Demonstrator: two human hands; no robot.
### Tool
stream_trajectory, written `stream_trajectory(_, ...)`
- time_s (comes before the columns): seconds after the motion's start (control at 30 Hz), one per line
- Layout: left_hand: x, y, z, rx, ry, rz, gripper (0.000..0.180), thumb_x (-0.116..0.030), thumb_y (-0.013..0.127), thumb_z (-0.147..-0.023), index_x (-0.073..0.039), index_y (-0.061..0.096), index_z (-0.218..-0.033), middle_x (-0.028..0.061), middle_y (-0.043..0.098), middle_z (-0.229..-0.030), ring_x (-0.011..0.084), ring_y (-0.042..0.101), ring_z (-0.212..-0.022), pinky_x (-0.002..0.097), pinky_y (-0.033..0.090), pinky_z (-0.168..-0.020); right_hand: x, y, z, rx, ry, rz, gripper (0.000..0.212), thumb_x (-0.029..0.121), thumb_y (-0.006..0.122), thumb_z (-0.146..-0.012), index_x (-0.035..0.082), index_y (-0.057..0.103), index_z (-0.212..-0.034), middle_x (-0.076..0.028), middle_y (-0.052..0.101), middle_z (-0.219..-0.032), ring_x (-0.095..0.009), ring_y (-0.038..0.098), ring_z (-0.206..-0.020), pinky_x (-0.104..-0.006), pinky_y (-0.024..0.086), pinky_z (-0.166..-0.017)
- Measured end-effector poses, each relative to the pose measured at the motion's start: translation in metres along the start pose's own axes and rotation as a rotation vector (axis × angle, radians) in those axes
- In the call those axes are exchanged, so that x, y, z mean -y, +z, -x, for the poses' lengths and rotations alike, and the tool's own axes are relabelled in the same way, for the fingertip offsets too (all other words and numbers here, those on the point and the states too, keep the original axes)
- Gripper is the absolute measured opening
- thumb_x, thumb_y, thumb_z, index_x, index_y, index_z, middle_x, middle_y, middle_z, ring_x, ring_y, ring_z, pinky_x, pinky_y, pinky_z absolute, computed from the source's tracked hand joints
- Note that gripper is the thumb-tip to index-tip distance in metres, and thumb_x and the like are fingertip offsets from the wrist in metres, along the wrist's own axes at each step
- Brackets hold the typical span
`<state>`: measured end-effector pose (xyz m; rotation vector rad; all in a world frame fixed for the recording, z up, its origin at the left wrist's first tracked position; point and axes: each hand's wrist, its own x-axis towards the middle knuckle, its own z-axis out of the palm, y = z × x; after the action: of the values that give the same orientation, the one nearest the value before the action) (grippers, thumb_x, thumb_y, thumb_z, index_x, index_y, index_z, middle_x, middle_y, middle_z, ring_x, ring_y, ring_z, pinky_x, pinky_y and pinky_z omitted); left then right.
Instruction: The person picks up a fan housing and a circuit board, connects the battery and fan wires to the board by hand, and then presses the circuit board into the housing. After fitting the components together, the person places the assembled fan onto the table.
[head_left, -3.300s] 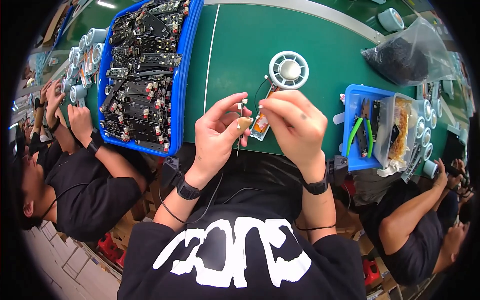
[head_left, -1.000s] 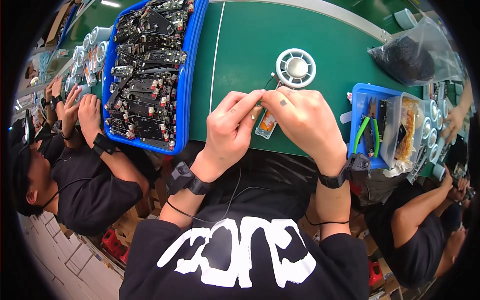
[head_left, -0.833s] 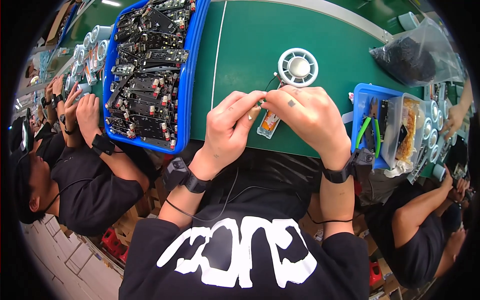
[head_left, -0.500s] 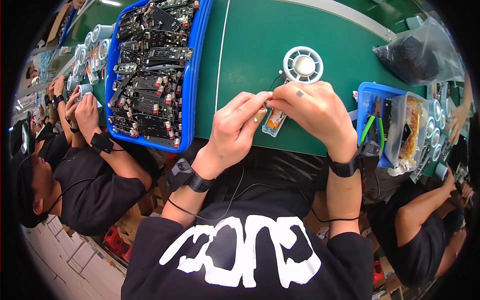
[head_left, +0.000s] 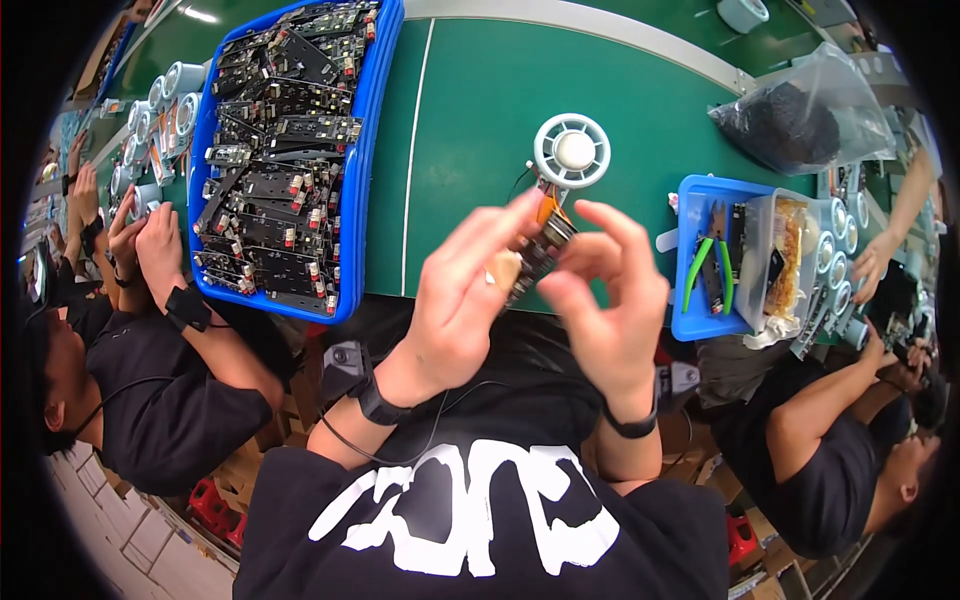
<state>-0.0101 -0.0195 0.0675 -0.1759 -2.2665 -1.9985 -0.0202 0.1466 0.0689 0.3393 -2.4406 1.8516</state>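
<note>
A light-blue round fan head (head_left: 548,130) with a white hub lies on the green table, with its handle end toward me. Below it, a dark circuit board (head_left: 541,256) with small parts on it slants between my hands, beside an orange piece (head_left: 547,208). My left hand (head_left: 462,290) is closed on the board's left side, and a tan patch covers part of one finger. To the right of the board, my right hand (head_left: 612,310) has its fingers curved and spread apart, holding nothing. Fingers hide where the board meets the fan handle.
A blue bin (head_left: 367,150) piled with circuit boards stands at left. At right sit a blue tray (head_left: 690,255) with green-handled pliers (head_left: 697,268) and a clear container (head_left: 762,230). A plastic bag (head_left: 800,120) of dark material lies behind. Co-workers handle similar fans on both sides.
My hands have parted from their pinch near the fan handle. The right hand has opened and drawn back, and the dark circuit board now shows in the left hand. The view has shifted slightly.
</note>
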Motion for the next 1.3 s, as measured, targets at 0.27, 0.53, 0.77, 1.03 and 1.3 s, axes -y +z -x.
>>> stream_trajectory(0.27,0.019,-0.019,-0.004,0.042,0.187,-0.432,0.040,0.008,0.065,-0.085,0.000,0.067,-0.125,0.0128,0.066,-0.108,0.0202,0.065,-0.090,0.0304,0.053,-0.075,-0.019,-0.010,0.011,-0.049,0.374,-0.517,0.052,-0.005,0.067,-0.088,-0.002,0.054,-0.138,-0.005,0.062,-0.106,-0.008,0.061,-0.080,-0.0231,0.049,-0.066)
stream_trajectory(0.53,0.028,-0.011,-0.010,-0.075,0.059,-0.449,0.039,0.009,0.074,-0.077,-0.004,0.073,-0.114,0.0103,0.068,-0.098,0.0225,0.065,-0.085,0.0321,0.054,-0.071,-0.034,-0.016,0.013,-0.040,0.468,-0.681,0.044,-0.002,0.063,-0.092,-0.004,0.057,-0.135,-0.006,0.058,-0.109,-0.008,0.057,-0.074,-0.0233,0.046,-0.064)
stream_trajectory(0.77,0.033,-0.015,-0.023,0.120,0.363,-0.555,0.031,0.007,0.079,-0.072,-0.006,0.078,-0.101,0.0071,0.069,-0.096,0.0219,0.062,-0.081,0.0314,0.054,-0.067,-0.040,-0.016,0.011,-0.019,0.467,-0.768,0.047,-0.001,0.060,-0.093,-0.004,0.053,-0.139,-0.008,0.060,-0.108,-0.011,0.060,-0.078,-0.0248,0.048,-0.065)
stream_trajectory(1.03,0.032,-0.001,-0.036,0.206,0.515,-0.563,0.027,-0.004,0.082,-0.072,-0.009,0.076,-0.098,0.0029,0.069,-0.096,0.0226,0.062,-0.082,0.0328,0.054,-0.070,-0.044,-0.008,0.012,-0.061,0.439,-0.851,0.045,0.001,0.056,-0.094,-0.002,0.050,-0.138,-0.011,0.063,-0.106,-0.016,0.062,-0.088,-0.0261,0.049,-0.067)
stream_trajectory(1.3,0.035,0.002,-0.039,0.298,0.528,-0.603,0.020,-0.009,0.081,-0.075,-0.010,0.073,-0.093,0.0013,0.070,-0.096,0.0211,0.062,-0.082,0.0344,0.050,-0.068,-0.049,-0.007,0.012,-0.062,0.440,-0.836,0.038,0.000,0.060,-0.095,0.000,0.053,-0.133,-0.010,0.065,-0.104,-0.010,0.059,-0.080,-0.0212,0.042,-0.060)
